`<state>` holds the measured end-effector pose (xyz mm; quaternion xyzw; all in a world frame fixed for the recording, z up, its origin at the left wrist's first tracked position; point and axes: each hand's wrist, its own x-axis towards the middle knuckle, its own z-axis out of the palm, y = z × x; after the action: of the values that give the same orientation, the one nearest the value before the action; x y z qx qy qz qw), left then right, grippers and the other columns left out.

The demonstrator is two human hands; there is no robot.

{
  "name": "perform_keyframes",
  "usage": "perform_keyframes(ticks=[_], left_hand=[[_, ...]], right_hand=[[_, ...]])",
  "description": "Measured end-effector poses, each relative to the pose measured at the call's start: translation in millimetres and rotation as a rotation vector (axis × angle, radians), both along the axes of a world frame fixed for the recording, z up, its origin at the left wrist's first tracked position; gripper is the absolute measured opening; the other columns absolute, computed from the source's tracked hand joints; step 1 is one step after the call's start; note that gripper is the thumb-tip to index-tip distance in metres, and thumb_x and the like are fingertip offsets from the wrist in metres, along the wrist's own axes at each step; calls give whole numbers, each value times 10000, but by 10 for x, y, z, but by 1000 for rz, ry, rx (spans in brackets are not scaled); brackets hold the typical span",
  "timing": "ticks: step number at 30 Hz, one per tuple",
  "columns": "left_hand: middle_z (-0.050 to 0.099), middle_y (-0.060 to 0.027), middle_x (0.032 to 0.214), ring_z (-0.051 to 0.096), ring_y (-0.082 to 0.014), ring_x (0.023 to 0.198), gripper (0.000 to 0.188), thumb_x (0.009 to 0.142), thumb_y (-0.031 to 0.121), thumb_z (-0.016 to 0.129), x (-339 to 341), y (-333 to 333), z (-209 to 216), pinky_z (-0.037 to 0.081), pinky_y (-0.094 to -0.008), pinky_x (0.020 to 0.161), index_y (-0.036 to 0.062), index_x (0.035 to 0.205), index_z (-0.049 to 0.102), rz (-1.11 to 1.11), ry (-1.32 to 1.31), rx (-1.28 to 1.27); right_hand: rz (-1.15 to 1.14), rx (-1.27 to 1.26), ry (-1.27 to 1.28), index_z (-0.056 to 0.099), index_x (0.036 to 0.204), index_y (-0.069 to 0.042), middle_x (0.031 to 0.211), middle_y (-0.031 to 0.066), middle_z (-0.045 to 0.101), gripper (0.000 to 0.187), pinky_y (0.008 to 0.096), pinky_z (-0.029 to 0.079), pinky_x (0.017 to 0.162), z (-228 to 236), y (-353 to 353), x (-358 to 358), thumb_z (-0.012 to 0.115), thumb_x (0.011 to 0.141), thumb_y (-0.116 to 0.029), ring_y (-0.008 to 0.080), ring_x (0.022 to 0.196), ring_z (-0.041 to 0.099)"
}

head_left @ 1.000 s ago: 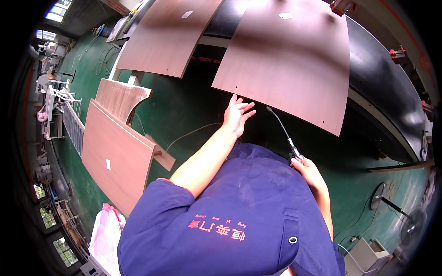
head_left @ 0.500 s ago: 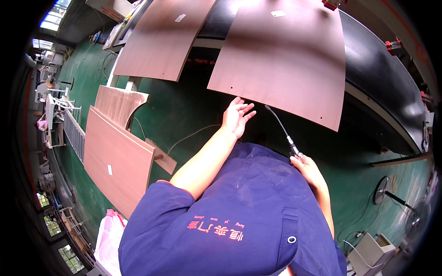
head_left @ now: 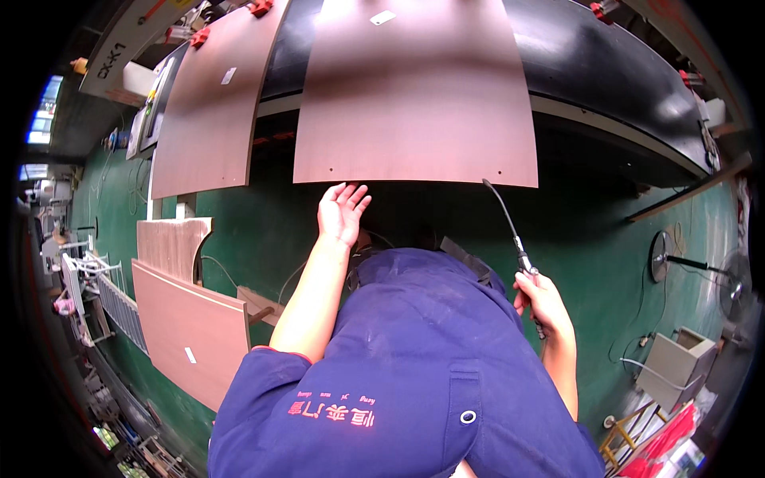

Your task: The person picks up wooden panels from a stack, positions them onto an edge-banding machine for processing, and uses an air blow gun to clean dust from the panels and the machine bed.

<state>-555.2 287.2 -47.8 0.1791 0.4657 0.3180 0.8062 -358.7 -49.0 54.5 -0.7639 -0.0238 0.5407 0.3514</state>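
A large brown wood panel [head_left: 418, 127] lies ahead of me on the black machine table, overhanging its near edge, with a small hole near each front corner. My left hand [head_left: 340, 215] is palm up with fingers apart, just below the panel's front edge at its left; whether the fingertips touch it I cannot tell. In my right hand [head_left: 548, 307] is an air blow gun [head_left: 519, 248] with a long, thin, curved nozzle. Its tip is close to the panel's front edge near the right hole. The fingers wrapped round its body partly hide it.
A second brown panel [head_left: 211, 111] lies to the left with red clamps [head_left: 199, 37] above it. Lower left, more panels [head_left: 191, 327] lean beside a curved board [head_left: 171, 243]. Hoses trail across the green floor [head_left: 406, 219]. At right stand a fan [head_left: 660, 256] and a grey box [head_left: 676, 362].
My view has turned, so the panels sit further left. The nozzle tip has moved from the middle of the front edge to near its right corner. My left hand is nearer the left corner.
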Motion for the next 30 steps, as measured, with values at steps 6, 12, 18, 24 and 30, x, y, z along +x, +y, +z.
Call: perform_keyframes(ticks=[6,12,18,24,30], left_hand=[[533,-112,1073,541,-238,942,352,901,296,492,47,192,-191,440,-397,859,32,1133,474,-15,56,-26],[530,-144,1105,499,-283,1030,515,909,433,490,58,334,-382,353,-464,973,17,1209,449,-11,126,-30],[537,-136,1190,530,-288,1088,457,930,344,495,-74,604,-439,343,-509,1012,33,1261,445,206,214,84],[603,-44,1037,550,-176,946,255,895,257,539,-538,1137,-387,435,-347,766,99,1094,558,-14,649,405],[623,-132,1066,579,-223,988,459,893,377,546,-447,1384,-180,444,-346,838,-16,1128,564,-481,892,649]], right_hand=[[-238,28,-38,526,826,-71,584,28,578,302,216,328,389,0,-252,-11,508,929,-354,106,454,550],[-319,137,-118,513,788,-76,542,29,557,319,221,332,364,-92,-41,136,509,931,-361,108,409,527],[-275,222,-129,512,824,-83,574,33,584,312,223,346,381,-117,211,355,519,925,-379,120,462,581],[-448,303,-173,521,854,-73,617,59,608,304,214,361,360,-349,393,461,507,937,-366,146,489,606],[-322,305,-96,524,813,-69,567,64,585,321,216,353,330,-430,516,567,507,935,-365,153,441,585]])
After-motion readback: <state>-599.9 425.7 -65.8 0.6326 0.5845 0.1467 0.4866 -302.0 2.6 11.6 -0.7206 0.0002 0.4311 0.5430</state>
